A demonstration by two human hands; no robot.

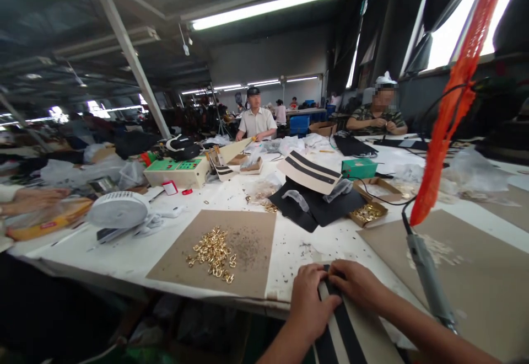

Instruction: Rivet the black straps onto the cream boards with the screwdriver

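Note:
At the table's near edge lies a beige panel with black straps (344, 325), running toward me. My left hand (309, 300) is closed around its left side, thumb pressed on a black strap. Beside it, my right hand (359, 284) is closed, fingertips pinched together at the strap's far end; whatever small part they may hold is hidden. To the right of my right forearm hangs a grey electric screwdriver (430, 278) on a bundle of orange netting (448, 116). A heap of gold metal fittings (212, 251) rests on a brown sheet (177, 265), left of my hands.
Beyond my hands sit black pieces with a striped beige panel (309, 172), a green box (359, 167) and a small carton of gold parts (367, 212). A tape roll (118, 209) stands left. Co-workers (257, 121) sit across; another person's hands (39, 198) show far left.

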